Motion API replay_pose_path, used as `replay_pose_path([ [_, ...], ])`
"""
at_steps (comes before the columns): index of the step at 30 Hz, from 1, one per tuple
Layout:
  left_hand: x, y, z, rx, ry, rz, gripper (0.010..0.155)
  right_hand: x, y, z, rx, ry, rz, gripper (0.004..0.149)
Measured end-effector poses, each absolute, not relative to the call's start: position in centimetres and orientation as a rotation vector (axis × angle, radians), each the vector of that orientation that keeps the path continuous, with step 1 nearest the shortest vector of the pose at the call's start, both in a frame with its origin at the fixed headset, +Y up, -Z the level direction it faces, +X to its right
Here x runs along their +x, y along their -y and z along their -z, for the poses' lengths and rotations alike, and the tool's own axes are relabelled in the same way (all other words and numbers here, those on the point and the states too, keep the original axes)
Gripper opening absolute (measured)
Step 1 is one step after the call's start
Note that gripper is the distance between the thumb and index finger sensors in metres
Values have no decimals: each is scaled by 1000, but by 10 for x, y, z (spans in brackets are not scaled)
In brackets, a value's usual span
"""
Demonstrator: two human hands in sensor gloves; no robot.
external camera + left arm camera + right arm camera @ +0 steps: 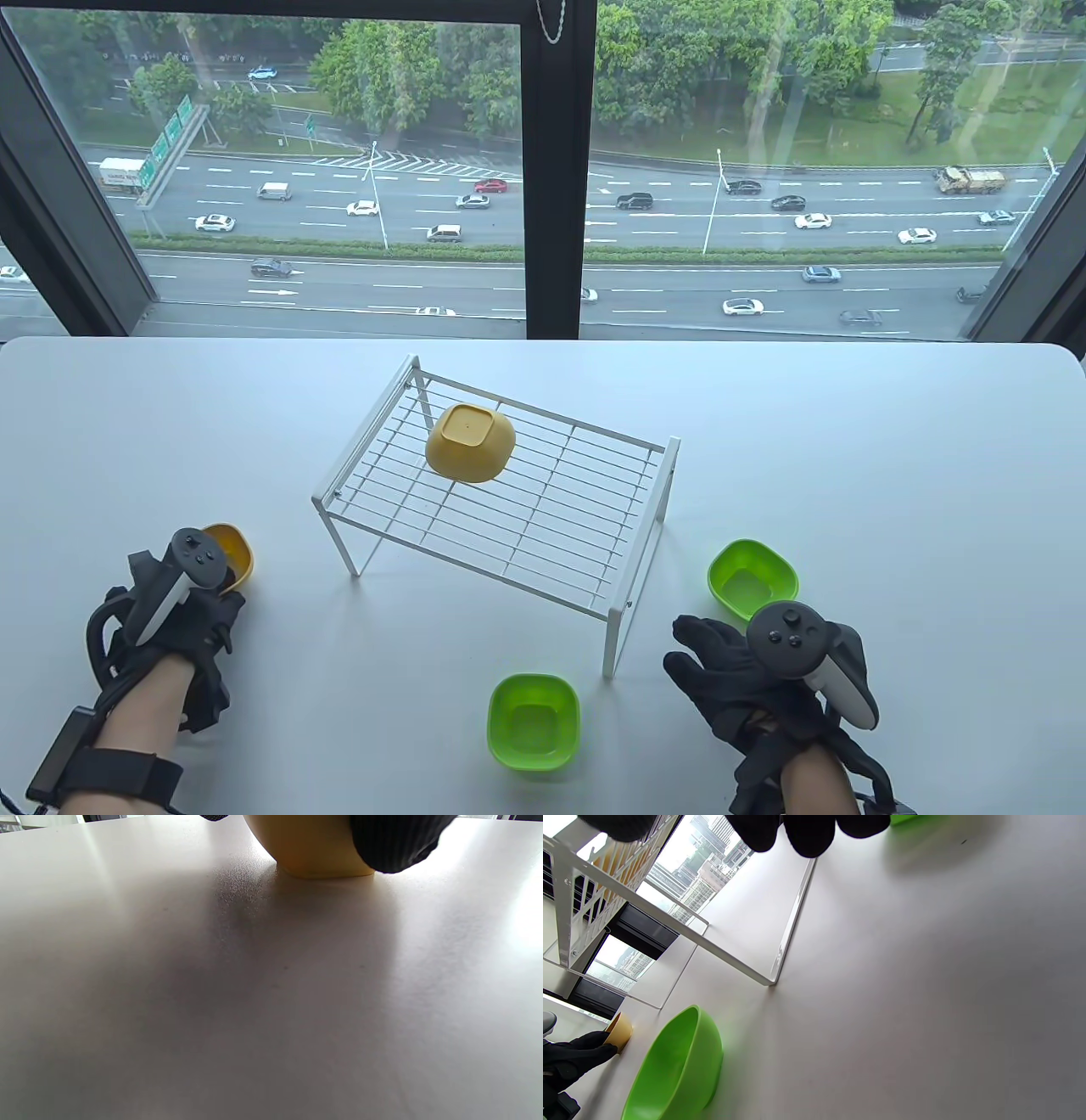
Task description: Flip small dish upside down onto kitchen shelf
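Here, left of the wire shelf (501, 501), the left hand (182, 615) grips a yellow dish (233, 553); the right hand (747, 679), right of it, hovers loosely spread, holding nothing.

A white desk (848, 475) carries a wire shelf (543, 518), two green bowls (534, 722) (752, 580) and a yellow bowl (233, 552); another yellow bowl (470, 442) sits upturned on the shelf.

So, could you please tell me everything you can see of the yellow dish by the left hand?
The yellow dish is a small, smooth bowl that looks like plastic, with rounded walls narrowing to a flat squarish foot. It stands upright on the white table, opening upward, left of the wire shelf. The left hand is on its near side; gloved fingers lie against its wall, though a full grip is not visible. Nothing shows inside it.
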State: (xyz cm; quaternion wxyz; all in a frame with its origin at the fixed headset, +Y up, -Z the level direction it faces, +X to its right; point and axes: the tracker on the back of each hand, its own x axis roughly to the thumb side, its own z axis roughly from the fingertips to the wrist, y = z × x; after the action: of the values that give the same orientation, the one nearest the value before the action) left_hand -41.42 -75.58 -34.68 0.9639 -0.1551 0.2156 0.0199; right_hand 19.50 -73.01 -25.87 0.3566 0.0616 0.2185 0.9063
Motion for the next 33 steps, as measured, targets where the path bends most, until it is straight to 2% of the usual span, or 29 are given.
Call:
replay_pose_path([
  [8,-416,739,345,-177,-386,-82,44,195,731,258,154,-574,-2337,76],
  [12,-411,733,346,-202,-345,-84,43,195,731,258,146,-572,-2329,76],
  [21,-400,711,346,-163,-247,-149,43,199,731,261,117,-545,-2318,77],
  [33,-379,669,334,41,-83,-159,41,204,732,263,104,-502,-2291,75],
])
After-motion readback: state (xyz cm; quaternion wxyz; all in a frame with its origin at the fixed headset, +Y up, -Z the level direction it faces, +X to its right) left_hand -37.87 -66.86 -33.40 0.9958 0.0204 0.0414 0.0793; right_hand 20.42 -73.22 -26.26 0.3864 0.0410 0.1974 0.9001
